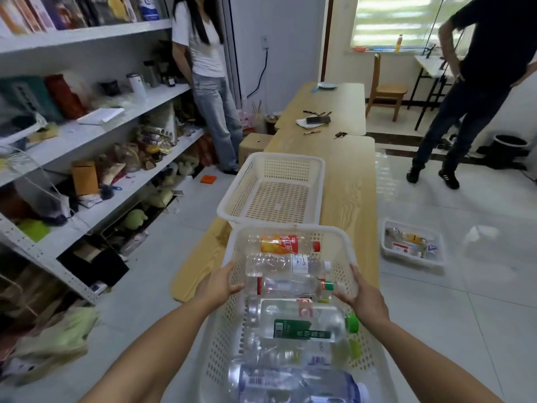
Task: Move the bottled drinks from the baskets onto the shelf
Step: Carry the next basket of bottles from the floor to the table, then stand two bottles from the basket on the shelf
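A white perforated basket (290,229) full of several bottled drinks lies in front of me, its far end over the wooden table. My left hand (220,282) grips its left rim and my right hand (363,295) grips its right rim. Inside lie an orange-labelled bottle (286,244), a clear water bottle (287,264), a green-capped bottle (302,324) and a large blue-tinted bottle (293,383). An empty white basket (273,187) stands just beyond on the table. The grey metal shelf (96,135) runs along the left wall.
The shelf boards are crowded with boxes, jars and bags. A person in jeans (209,82) stands at the shelf's far end; another person in dark clothes (470,91) stands at the right. A third basket with bottles (412,245) sits on the floor at right.
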The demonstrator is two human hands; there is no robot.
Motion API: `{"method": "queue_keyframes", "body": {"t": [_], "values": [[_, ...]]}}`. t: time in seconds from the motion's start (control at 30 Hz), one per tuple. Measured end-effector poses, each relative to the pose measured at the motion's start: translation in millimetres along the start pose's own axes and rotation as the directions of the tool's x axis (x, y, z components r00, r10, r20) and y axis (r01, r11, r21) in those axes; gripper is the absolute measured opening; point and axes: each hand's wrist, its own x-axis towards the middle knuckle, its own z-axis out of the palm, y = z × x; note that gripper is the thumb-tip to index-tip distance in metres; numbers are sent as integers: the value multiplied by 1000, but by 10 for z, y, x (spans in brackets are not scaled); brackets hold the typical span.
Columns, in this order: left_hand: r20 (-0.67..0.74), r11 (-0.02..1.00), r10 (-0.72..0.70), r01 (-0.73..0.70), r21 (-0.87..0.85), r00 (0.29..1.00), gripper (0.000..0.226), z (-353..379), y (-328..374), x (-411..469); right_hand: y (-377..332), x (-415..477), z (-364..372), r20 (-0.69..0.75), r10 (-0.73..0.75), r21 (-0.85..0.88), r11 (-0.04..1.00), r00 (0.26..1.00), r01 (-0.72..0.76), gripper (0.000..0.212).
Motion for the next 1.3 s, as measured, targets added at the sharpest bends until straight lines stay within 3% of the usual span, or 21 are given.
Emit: {"method": "queue_keyframes", "body": {"t": [0.77, 1.13, 1.23, 1.3], "values": [[108, 976, 217, -218, 3, 970, 73, -715, 350, 3508, -941, 2631, 69, -171, 244, 6, 969, 955, -246, 88], [76, 965, 250, -254, 64, 965, 68, -751, 385, 3918, -1015, 2938, 58, -193, 256, -39, 963, 947, -268, 80], [107, 972, 191, -203, 121, 976, 68, -790, 442, 3813, -1011, 2861, 23, -170, 243, -81, 962, 955, -259, 80], [29, 965, 153, -155, 210, 988, 64, -815, 491, 3671, -1031, 2749, -5, -218, 269, -95, 951, 938, -294, 80]]}}
